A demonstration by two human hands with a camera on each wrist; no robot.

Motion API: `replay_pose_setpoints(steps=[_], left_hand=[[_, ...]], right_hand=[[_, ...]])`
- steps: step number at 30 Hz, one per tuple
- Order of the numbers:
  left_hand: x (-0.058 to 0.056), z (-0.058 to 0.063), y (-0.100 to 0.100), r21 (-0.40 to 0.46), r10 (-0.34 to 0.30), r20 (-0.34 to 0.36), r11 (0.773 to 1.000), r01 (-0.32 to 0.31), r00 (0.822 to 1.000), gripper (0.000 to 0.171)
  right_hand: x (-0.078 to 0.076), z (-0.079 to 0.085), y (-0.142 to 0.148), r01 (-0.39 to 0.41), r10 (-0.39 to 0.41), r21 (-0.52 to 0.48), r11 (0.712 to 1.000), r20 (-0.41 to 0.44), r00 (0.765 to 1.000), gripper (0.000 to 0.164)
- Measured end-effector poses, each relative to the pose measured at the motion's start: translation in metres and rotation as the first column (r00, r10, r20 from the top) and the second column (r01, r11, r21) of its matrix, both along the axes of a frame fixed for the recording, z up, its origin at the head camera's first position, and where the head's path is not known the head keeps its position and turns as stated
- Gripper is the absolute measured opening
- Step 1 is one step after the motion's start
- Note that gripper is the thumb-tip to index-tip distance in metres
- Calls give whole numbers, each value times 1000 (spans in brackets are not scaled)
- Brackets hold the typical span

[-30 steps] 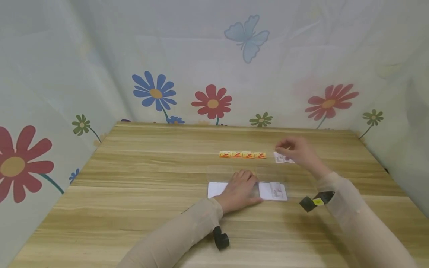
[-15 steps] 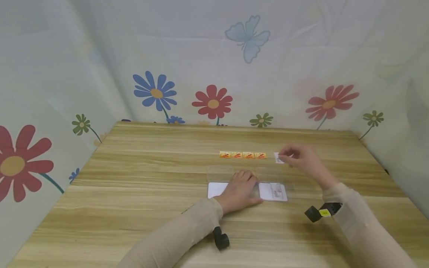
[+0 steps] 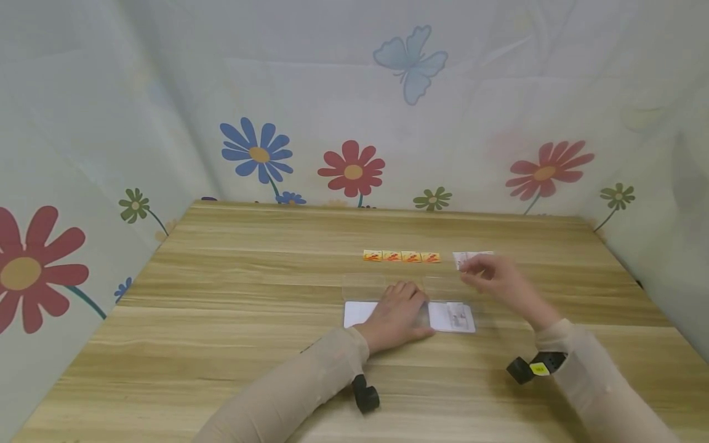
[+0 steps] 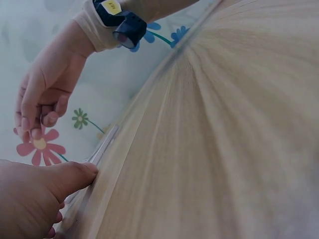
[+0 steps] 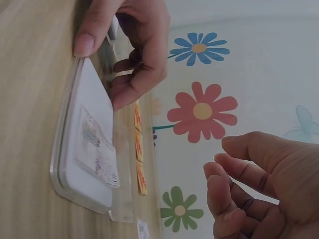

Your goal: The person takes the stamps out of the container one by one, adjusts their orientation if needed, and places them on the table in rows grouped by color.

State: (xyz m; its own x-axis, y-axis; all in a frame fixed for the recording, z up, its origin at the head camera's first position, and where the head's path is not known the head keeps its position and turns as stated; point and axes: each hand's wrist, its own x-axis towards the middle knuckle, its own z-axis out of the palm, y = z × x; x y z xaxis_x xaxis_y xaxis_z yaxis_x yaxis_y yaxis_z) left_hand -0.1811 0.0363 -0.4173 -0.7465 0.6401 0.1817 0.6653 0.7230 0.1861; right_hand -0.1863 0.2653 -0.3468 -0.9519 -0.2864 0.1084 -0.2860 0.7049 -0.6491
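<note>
My left hand (image 3: pixel 396 314) lies across a flat white case (image 3: pixel 440 315) with clear lids (image 3: pixel 362 287) opened away from me. In the right wrist view, its thumb is at the case's near edge and its fingers bend over the far side, gripping it. A small printed paper slip (image 5: pixel 94 149) lies on the white right-hand part. My right hand (image 3: pixel 498 283) hovers with loosely bent fingers behind and right of the case; nothing shows between its fingertips. Just past it lie more pale printed slips (image 3: pixel 479 253), partly covered by that hand in the head view.
Several yellow-and-red small packets or cards (image 3: pixel 401 256) form a row behind the case. The wooden table (image 3: pixel 221 295) reaches back to a flower-printed curtain (image 3: pixel 310 80). Each wrist carries a black camera (image 3: pixel 365 395).
My right hand reached to the pale slips, then drew back toward me and slightly right, so more of them shows. The left hand stays on the case.
</note>
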Motion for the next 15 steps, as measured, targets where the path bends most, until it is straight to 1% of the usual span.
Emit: replay_pose_setpoints(steps=[7, 15], left_hand=[[-1, -1, 0, -5, 0, -19, 1000, 0, 1000, 56], [0, -1, 0, -5, -4, -33, 1000, 4, 999, 55]], right_hand=[[6, -8, 2, 3, -2, 35, 999, -19, 1000, 22], [10, -19, 5, -4, 5, 42, 999, -20, 1000, 20]])
